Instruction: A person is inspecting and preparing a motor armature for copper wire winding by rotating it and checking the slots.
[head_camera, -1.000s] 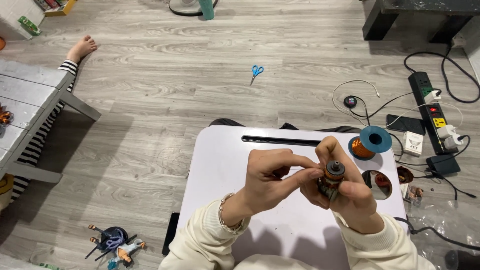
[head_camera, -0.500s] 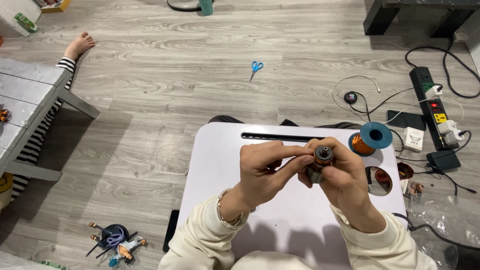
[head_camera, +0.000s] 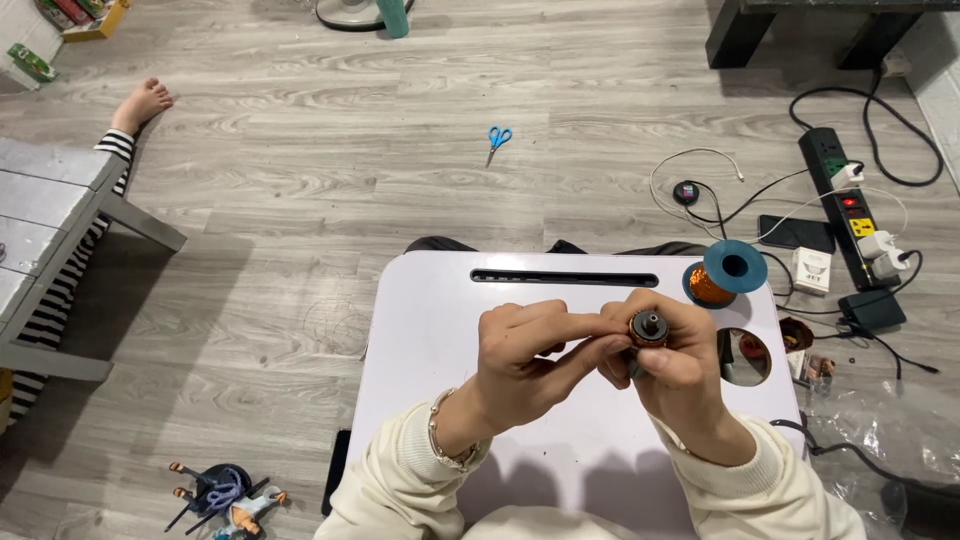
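My right hand (head_camera: 672, 372) grips a small motor rotor (head_camera: 647, 328) wound with copper wire, its shaft end facing up at me. My left hand (head_camera: 530, 352) reaches across and touches the rotor's side with the fingertips, pinched as if on a thin wire that I cannot make out. Both hands hover over a small white lap table (head_camera: 430, 330). A blue spool of copper wire (head_camera: 722, 275) stands on the table's far right corner, just beyond my right hand.
A round cup hole (head_camera: 745, 357) in the table holds small parts. On the grey wood floor lie blue scissors (head_camera: 497, 140), a power strip (head_camera: 848, 205) with cables, a phone (head_camera: 795, 233) and a toy (head_camera: 222, 495). Another person's foot (head_camera: 140, 105) is at far left beside a grey bench (head_camera: 50, 215).
The rotor has turned in my right hand, so its shaft end now faces up. Both hands have stayed together above the table, with small finger shifts.
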